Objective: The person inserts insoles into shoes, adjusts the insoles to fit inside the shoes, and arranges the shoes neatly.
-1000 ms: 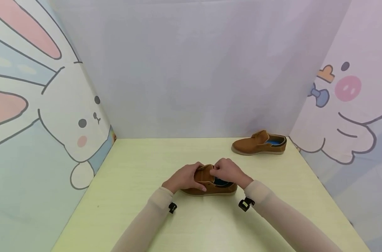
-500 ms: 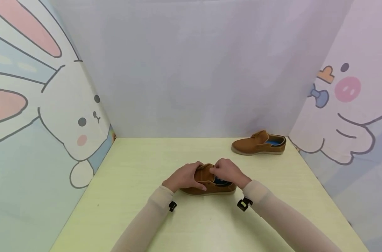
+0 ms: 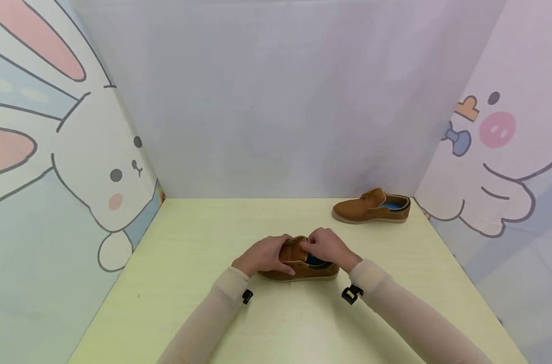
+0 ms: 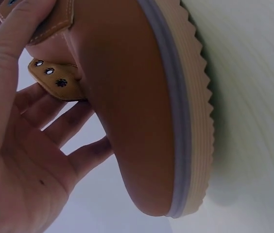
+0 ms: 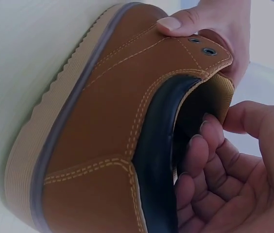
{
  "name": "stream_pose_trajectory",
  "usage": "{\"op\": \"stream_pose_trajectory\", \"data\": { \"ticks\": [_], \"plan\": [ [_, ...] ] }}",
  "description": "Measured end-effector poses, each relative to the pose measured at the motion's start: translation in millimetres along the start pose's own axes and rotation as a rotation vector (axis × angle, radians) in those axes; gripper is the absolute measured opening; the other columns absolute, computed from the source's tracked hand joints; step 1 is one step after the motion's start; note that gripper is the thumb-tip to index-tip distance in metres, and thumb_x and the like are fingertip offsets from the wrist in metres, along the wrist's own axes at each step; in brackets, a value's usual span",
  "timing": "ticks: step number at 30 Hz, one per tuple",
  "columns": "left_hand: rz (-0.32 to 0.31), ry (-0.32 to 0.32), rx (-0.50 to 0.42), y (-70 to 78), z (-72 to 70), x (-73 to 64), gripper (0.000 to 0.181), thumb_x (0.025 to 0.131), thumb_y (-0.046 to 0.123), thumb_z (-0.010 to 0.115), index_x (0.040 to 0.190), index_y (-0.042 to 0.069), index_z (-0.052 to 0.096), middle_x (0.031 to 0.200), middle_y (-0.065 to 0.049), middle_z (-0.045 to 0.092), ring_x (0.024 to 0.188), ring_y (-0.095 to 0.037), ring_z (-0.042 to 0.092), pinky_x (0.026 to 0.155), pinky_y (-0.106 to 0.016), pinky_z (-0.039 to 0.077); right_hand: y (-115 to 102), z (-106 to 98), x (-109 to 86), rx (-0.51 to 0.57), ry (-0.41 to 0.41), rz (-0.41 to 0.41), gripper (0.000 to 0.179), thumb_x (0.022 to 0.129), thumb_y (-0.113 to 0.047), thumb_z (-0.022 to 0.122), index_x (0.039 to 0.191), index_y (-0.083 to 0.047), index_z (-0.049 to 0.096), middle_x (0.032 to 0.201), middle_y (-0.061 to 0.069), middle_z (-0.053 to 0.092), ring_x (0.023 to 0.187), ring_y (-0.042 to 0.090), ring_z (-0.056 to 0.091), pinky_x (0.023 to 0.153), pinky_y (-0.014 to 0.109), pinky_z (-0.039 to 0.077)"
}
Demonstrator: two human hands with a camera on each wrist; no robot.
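A brown leather shoe (image 3: 303,273) with a pale sole lies toe-left between the two hands. My left hand (image 3: 262,255) grips it across the lacing area. In the left wrist view, its thumb lies on the near eyelet flap and its fingers reach the far flap (image 4: 57,80). My right hand (image 3: 329,248) is at the opening, pinching the top edge of the tongue (image 5: 223,92) between thumb and curled fingers. Those fingertips dip inside the dark-lined collar (image 5: 159,145). No lace shows in the eyelets (image 5: 208,51).
A second brown shoe (image 3: 360,210) with a blue insole stands at the back right of the pale yellow table (image 3: 203,222). A grey-white wall (image 3: 280,101) closes off the back. Side panels carry cartoon drawings, a rabbit (image 3: 94,156) on the left.
Both hands keep their hold on the shoe, with almost no movement. The whole head view has shifted slightly, so everything sits a little further left.
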State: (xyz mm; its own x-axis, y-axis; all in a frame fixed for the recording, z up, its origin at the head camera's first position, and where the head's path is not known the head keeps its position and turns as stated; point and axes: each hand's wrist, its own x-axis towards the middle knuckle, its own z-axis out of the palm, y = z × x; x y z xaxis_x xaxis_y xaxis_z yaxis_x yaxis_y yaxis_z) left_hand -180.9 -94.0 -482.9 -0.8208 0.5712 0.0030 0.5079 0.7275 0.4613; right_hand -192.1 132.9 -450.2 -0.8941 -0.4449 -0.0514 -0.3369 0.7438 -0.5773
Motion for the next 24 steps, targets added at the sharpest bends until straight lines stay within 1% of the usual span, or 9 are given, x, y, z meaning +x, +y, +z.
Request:
{"op": "stream_pose_trajectory", "data": {
  "ticks": [4,7,9,11,13,16,18,20,24],
  "plan": [
    [-0.006,0.0,-0.009,-0.7,1.2,-0.8,0.086,0.073,0.062,0.084,0.139,0.017,0.053,0.109,0.008,0.064,0.089,-0.005,0.06,0.079,-0.026,0.053,-1.3,-0.1,-0.8,-0.008,0.004,-0.004,0.049,0.098,-0.023,0.065,0.052,-0.017,0.049,0.046,-0.008,0.036,0.041,0.008,0.033,0.045,0.025,0.028],
    [-0.009,0.002,-0.019,-0.7,0.7,-1.0,0.086,0.072,0.061,0.085,0.139,0.017,0.052,0.11,0.008,0.064,0.091,-0.006,0.06,0.08,-0.027,0.053,0.1,-3.3,-2.5,-0.037,0.018,-0.037,0.04,0.099,-0.024,0.064,0.061,-0.015,0.06,0.051,-0.008,0.042,0.045,0.008,0.038,0.047,0.025,0.032],
    [-0.014,-0.002,-0.022,-0.5,-0.1,-1.0,0.088,0.072,0.061,0.085,0.141,0.017,0.051,0.113,0.008,0.063,0.094,-0.007,0.06,0.083,-0.028,0.053,2.6,-7.8,-4.8,-0.052,0.03,-0.075,0.028,0.101,-0.028,0.064,0.078,-0.013,0.069,0.06,-0.007,0.052,0.051,0.011,0.046,0.05,0.027,0.039],
    [-0.027,-0.009,-0.022,-1.2,-1.7,-2.4,0.091,0.072,0.061,0.085,0.142,0.016,0.05,0.116,0.007,0.062,0.096,-0.008,0.059,0.085,-0.029,0.052,5.6,-13.9,-7.3,-0.069,0.029,-0.121,0.026,0.101,-0.035,0.064,0.106,-0.011,0.073,0.081,-0.003,0.064,0.068,0.015,0.059,0.061,0.032,0.049],
    [-0.05,-0.015,-0.01,-2.4,-4.0,-4.6,0.095,0.072,0.061,0.086,0.145,0.015,0.048,0.12,0.006,0.062,0.1,-0.008,0.059,0.087,-0.03,0.052,9.8,-20.4,-9.8,-0.097,-0.006,-0.151,0.055,0.097,-0.048,0.066,0.136,-0.009,0.062,0.111,0.005,0.067,0.096,0.022,0.064,0.079,0.041,0.054],
    [-0.09,-0.021,0.017,-5.3,-8.4,-9.8,0.1,0.071,0.06,0.087,0.149,0.013,0.046,0.126,0.003,0.062,0.105,-0.011,0.06,0.09,-0.033,0.052,15.8,-27.3,-12.6,-0.155,-0.124,-0.156,0.1,0.085,-0.065,0.071,0.158,-0.008,0.034,0.147,0.017,0.048,0.132,0.035,0.049,0.102,0.052,0.046],
    [-0.114,-0.029,0.036,-6.7,-12.1,-14.4,0.104,0.07,0.06,0.088,0.152,0.013,0.043,0.132,0.001,0.061,0.109,-0.013,0.06,0.092,-0.035,0.052,19.7,-26.9,-13.1,-0.21,-0.21,-0.144,0.119,0.078,-0.071,0.074,0.162,-0.007,0.022,0.156,0.02,0.037,0.142,0.038,0.038,0.108,0.055,0.04],
    [-0.126,-0.029,0.03,-7.8,-16.3,-18.9,0.107,0.072,0.059,0.087,0.155,0.013,0.039,0.138,-0.001,0.059,0.114,-0.016,0.06,0.095,-0.037,0.051,23.1,-22.7,-12.7,-0.251,-0.267,-0.124,0.127,0.073,-0.073,0.077,0.163,-0.007,0.017,0.159,0.02,0.033,0.144,0.039,0.036,0.11,0.056,0.038],
    [-0.121,-0.019,-0.017,-8.5,-25.1,-29.0,0.104,0.08,0.054,0.083,0.16,0.014,0.029,0.147,-0.005,0.055,0.125,-0.024,0.058,0.101,-0.042,0.049,30.4,-8.4,-10.6,-0.306,-0.288,-0.082,0.132,0.069,-0.074,0.079,0.163,-0.007,0.015,0.159,0.018,0.035,0.142,0.037,0.04,0.107,0.055,0.041]
  ]
}}
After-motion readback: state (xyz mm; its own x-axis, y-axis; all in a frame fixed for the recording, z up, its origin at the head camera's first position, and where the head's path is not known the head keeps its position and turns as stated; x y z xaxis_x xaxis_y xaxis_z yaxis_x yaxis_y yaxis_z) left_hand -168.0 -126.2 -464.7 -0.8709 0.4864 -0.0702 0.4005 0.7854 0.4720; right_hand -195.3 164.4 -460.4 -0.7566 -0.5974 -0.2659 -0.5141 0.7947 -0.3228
